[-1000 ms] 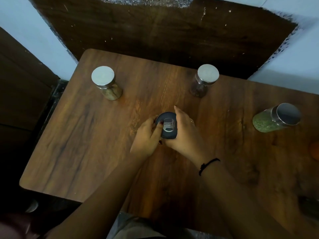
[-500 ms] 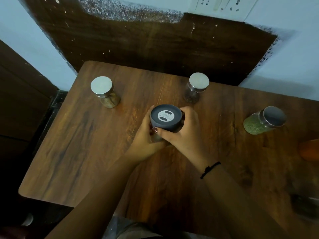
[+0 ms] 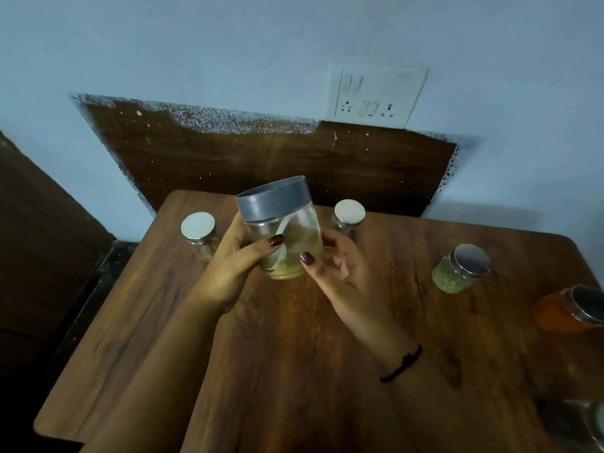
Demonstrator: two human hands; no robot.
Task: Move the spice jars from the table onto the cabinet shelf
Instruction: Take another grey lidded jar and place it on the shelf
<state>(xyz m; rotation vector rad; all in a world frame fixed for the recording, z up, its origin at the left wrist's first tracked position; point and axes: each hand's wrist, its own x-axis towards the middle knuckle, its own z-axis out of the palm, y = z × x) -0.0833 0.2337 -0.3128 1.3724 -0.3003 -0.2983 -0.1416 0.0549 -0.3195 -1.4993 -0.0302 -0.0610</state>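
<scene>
As the left hand point(image 3: 228, 273) and the right hand point(image 3: 346, 273) clasped it from either side, thumbs on the glass, the grey-lidded jar point(image 3: 281, 237) was held slightly tilted above the tabletop point(image 3: 294, 354); a left silver-lidded jar point(image 3: 199, 235) and a right silver-lidded jar point(image 3: 348, 217) stood behind, a green jar point(image 3: 457, 269) farther right.

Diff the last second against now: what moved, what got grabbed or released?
The grey-lidded jar went up off the table and is now held in the air above it. The left hand and right hand gripped it throughout; nothing was released. The back-left jar, back-right jar, green jar and orange jar stayed put.
</scene>
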